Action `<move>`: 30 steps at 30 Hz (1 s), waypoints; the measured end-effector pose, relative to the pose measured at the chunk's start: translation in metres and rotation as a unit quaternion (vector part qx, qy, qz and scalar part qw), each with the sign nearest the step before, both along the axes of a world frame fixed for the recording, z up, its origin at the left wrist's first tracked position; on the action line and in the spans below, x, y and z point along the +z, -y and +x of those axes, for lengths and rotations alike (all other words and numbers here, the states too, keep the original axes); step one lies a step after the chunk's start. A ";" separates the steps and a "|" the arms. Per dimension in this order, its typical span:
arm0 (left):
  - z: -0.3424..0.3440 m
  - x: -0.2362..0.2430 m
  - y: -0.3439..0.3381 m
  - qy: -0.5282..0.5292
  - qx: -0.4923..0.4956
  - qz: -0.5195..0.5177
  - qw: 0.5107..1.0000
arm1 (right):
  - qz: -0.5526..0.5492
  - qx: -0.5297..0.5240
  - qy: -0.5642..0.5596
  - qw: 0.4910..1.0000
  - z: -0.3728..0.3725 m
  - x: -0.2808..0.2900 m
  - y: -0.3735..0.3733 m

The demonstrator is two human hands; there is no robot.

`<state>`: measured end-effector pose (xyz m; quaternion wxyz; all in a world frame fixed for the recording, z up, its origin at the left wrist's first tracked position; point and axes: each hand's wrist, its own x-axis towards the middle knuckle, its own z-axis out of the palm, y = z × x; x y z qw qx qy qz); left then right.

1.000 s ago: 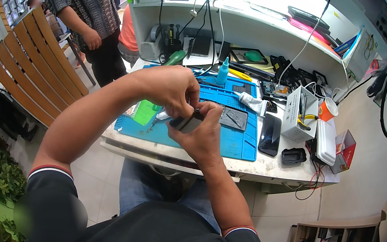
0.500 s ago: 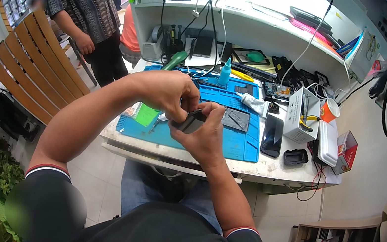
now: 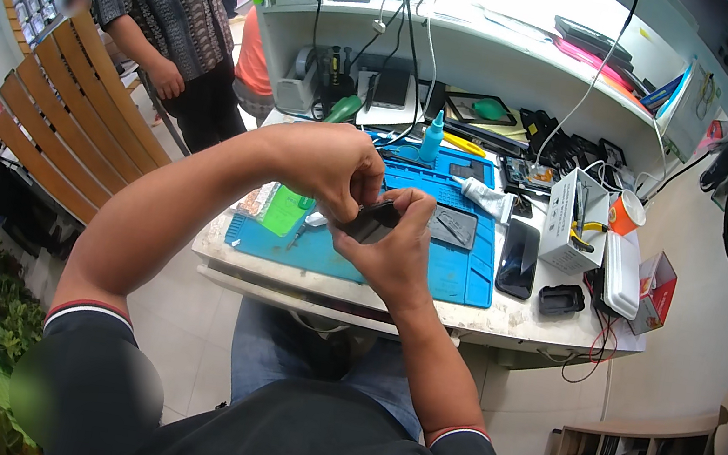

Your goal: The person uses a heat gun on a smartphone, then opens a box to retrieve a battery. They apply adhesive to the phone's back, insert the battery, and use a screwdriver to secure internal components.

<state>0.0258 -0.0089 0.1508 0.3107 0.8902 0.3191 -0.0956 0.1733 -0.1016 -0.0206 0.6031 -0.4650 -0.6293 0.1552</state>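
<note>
Above the blue repair mat (image 3: 331,258), both hands are on a dark, flat phone (image 3: 370,226), which is tilted and partly covered by fingers. My right hand (image 3: 397,256) grips it along the sides between thumb and fingers. My left hand (image 3: 344,173) is closed in a pinch at its far left edge; anything small between those fingertips is hidden. Behind my right hand, an opened phone part (image 3: 453,227) with a thin tool on it lies on the mat. A green card (image 3: 284,213) and a small screwdriver (image 3: 299,235) are beneath my left wrist.
Right of the mat lie a black phone (image 3: 518,258), a white tube (image 3: 487,199), a white box (image 3: 574,223) holding pliers, and a black tray (image 3: 560,300). A blue bottle (image 3: 432,138) stands behind. Cables hang from the shelf. A person (image 3: 172,1) stands beyond a wooden bench (image 3: 86,106).
The view has shifted slightly, so the bench appears a little lower and further right. The phone has tilted somewhat in my fingers; both hands stay at its edges.
</note>
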 end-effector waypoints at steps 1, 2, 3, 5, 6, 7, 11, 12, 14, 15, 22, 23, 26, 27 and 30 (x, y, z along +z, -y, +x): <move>0.002 0.003 0.000 -0.024 0.011 0.005 1.000 | 0.000 0.003 -0.003 1.000 0.001 0.000 -0.002; 0.002 0.004 -0.003 -0.024 0.019 -0.020 0.999 | 0.000 0.005 -0.007 1.000 0.001 -0.001 -0.003; 0.002 0.002 -0.006 -0.026 0.028 -0.044 0.998 | 0.000 0.010 -0.011 1.000 0.001 -0.001 -0.004; -0.002 -0.003 -0.010 -0.009 0.041 -0.082 0.996 | -0.020 0.016 -0.015 1.000 0.002 0.001 -0.004; -0.004 -0.006 -0.011 0.008 0.044 -0.096 0.994 | -0.030 0.017 -0.018 0.999 0.003 0.002 -0.004; -0.006 -0.008 -0.011 0.025 0.046 -0.110 0.993 | -0.026 0.017 -0.019 0.999 0.003 0.001 -0.005; -0.008 -0.010 -0.011 0.036 0.014 -0.066 0.997 | -0.019 0.012 -0.019 1.000 0.004 -0.003 -0.008; -0.007 -0.010 -0.011 0.036 0.007 -0.059 0.998 | -0.019 0.011 -0.018 1.000 0.004 -0.003 -0.009; -0.008 -0.010 -0.011 0.036 -0.003 -0.048 0.998 | -0.024 0.012 -0.012 1.000 0.006 0.000 -0.007; -0.008 -0.010 -0.010 0.036 -0.006 -0.045 0.998 | -0.026 0.013 -0.009 1.000 0.007 0.001 -0.006; -0.015 -0.017 -0.010 0.067 -0.017 -0.076 0.995 | -0.018 0.027 -0.006 0.999 0.008 0.000 -0.005; -0.016 -0.018 -0.010 0.070 -0.015 -0.077 0.994 | -0.015 0.027 -0.009 0.999 0.007 -0.001 -0.006; -0.018 -0.022 -0.010 0.087 0.002 -0.085 0.993 | -0.007 0.016 -0.007 1.000 0.008 -0.001 -0.006; -0.019 -0.024 -0.010 0.099 0.015 -0.089 0.991 | -0.004 0.011 -0.004 1.000 0.009 0.000 -0.007; -0.021 -0.031 -0.014 0.140 0.051 -0.096 0.984 | -0.035 0.009 -0.018 0.999 0.014 0.003 -0.010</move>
